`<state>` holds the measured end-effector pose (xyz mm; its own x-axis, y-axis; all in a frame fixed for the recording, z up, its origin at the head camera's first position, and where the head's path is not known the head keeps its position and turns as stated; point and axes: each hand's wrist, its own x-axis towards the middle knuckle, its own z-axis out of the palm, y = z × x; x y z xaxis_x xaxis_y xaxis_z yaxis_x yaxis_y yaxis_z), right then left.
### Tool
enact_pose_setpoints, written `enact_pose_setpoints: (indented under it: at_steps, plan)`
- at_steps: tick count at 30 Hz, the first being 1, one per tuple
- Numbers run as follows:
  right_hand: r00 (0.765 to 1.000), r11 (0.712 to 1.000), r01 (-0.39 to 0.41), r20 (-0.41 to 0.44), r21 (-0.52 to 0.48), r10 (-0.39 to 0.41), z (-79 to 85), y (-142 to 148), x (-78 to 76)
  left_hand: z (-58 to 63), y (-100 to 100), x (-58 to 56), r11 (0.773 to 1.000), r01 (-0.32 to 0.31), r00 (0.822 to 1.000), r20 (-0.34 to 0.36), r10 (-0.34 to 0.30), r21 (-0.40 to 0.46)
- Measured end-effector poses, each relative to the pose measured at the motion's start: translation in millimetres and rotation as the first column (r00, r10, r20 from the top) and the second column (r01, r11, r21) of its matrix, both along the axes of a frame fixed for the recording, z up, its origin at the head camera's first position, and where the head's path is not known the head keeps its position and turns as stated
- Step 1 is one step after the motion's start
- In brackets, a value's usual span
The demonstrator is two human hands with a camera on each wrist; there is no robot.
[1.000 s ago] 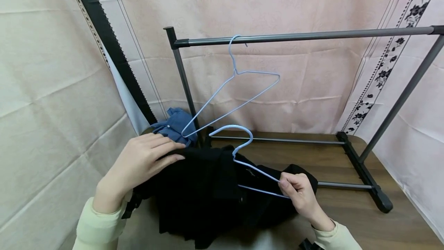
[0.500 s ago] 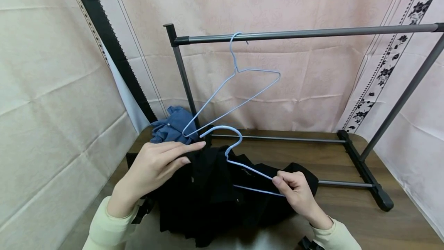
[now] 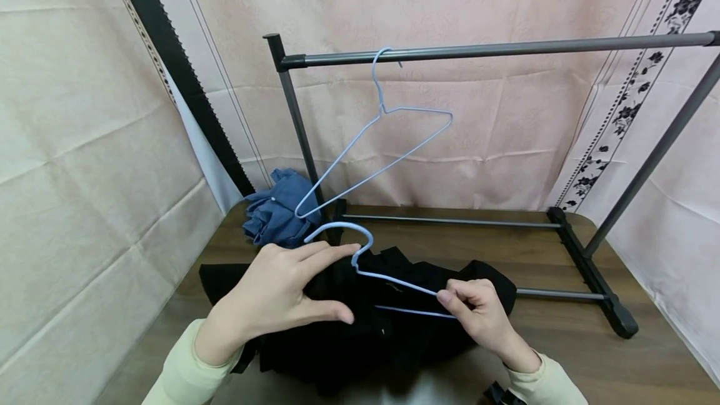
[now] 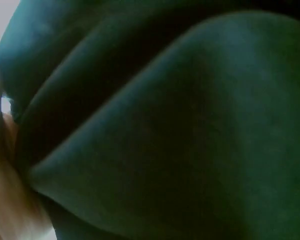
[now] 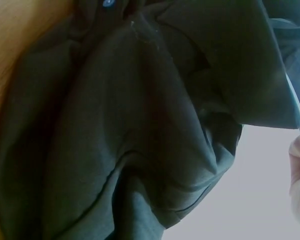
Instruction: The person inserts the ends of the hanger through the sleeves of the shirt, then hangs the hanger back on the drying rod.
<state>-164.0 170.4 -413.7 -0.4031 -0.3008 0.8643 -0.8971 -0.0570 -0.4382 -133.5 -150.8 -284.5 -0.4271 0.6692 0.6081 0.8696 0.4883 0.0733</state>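
My right hand [image 3: 484, 317] pinches the upper arm of a light-blue clothes hanger [image 3: 396, 281] between thumb and fingers. The hanger's other side runs inside a black shirt [image 3: 416, 342], hidden by the cloth, while its hook points left above the collar. Over the shirt's left part lies my left hand [image 3: 281, 295], fingers straight and thumb spread apart, fingertips close to the hook's base. Dark folds of the shirt [image 4: 165, 125] fill the left wrist view. In the right wrist view the shirt [image 5: 130, 125] hangs loosely, a small button [image 5: 108, 3] at its top.
A grey clothes rack [image 3: 506, 50] stands on the wooden table [image 3: 478, 249], with another light-blue hanger [image 3: 349, 145] hooked on its bar. Crumpled blue cloth [image 3: 281, 208] lies by the rack's left post. Pale curtains [image 3: 101, 142] surround the table.
My left hand has moved right along the shirt towards the hook, and its thumb has spread away from the fingers. The held hanger has slid left. My right hand keeps its pinch.
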Motion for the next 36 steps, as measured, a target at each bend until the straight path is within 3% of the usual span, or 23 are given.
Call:
enact_pose_setpoints:
  at_steps: [7, 10, 13, 15, 17, 21, 23, 24, 26, 27, 31, 33, 36]
  plan:
    - [0.999, 1.0, -0.007, -0.042, 0.018, 0.007, 3.9, -4.0, 0.7, -1.5, 10.7, 0.4, 0.997, -0.075, 0.996, 0.049, 0.076, -0.017]
    - [0.999, 0.998, -0.038, -0.017, 0.042, 0.039, 4.3, -2.9, -1.1, -2.7, 10.9, -2.1, 0.997, -0.071, 0.997, 0.023, 0.071, -0.004]
    - [0.988, 0.987, -0.139, 0.07, 0.076, 0.134, 6.1, 1.1, -3.8, -4.8, 10.5, -5.3, 0.998, -0.046, 0.999, -0.027, 0.047, 0.033]
    - [0.961, 0.968, -0.232, 0.179, 0.095, 0.213, 8.3, 5.8, -5.4, -6.3, 10.6, -7.6, 0.998, -0.024, 0.998, -0.056, 0.028, 0.06]
    - [0.91, 0.945, -0.308, 0.323, 0.11, 0.259, 11.3, 11.8, -6.4, -7.5, 11.1, -9.6, 0.997, -0.007, 0.997, -0.076, 0.013, 0.08]
    - [0.799, 0.918, -0.358, 0.565, 0.172, 0.206, 15.1, 22.0, -7.1, -8.8, 12.3, -11.4, 0.996, 0.005, 0.996, -0.092, 0.003, 0.089]
    - [0.76, 0.911, -0.364, 0.627, 0.194, 0.17, 14.4, 24.4, -6.8, -9.3, 12.1, -11.4, 0.996, 0.001, 0.996, -0.089, 0.007, 0.09]
    - [0.752, 0.912, -0.36, 0.641, 0.199, 0.157, 13.0, 25.2, -6.6, -9.5, 11.8, -11.1, 0.996, -0.002, 0.996, -0.089, 0.01, 0.091]
    - [0.743, 0.917, -0.353, 0.651, 0.185, 0.155, 9.2, 25.4, -6.3, -9.9, 10.9, -10.5, 0.995, -0.004, 0.995, -0.096, 0.014, 0.1]
    - [0.751, 0.923, -0.339, 0.644, 0.182, 0.148, 7.0, 25.0, -6.1, -9.9, 10.5, -10.1, 0.994, -0.001, 0.995, -0.1, 0.012, 0.11]
    - [0.812, 0.95, -0.218, 0.582, 0.224, 0.049, -1.2, 21.8, -7.0, -9.4, 10.6, -8.9, 0.986, 0.031, 0.993, -0.12, -0.011, 0.165]
    - [0.826, 0.949, -0.167, 0.563, 0.268, -0.013, -3.6, 20.8, -7.4, -9.0, 11.6, -8.8, 0.982, 0.042, 0.992, -0.122, -0.02, 0.185]
    - [0.82, 0.933, -0.167, 0.57, 0.32, -0.048, -5.5, 20.5, -7.6, -9.2, 13.0, -9.6, 0.979, 0.048, 0.99, -0.136, -0.021, 0.2]
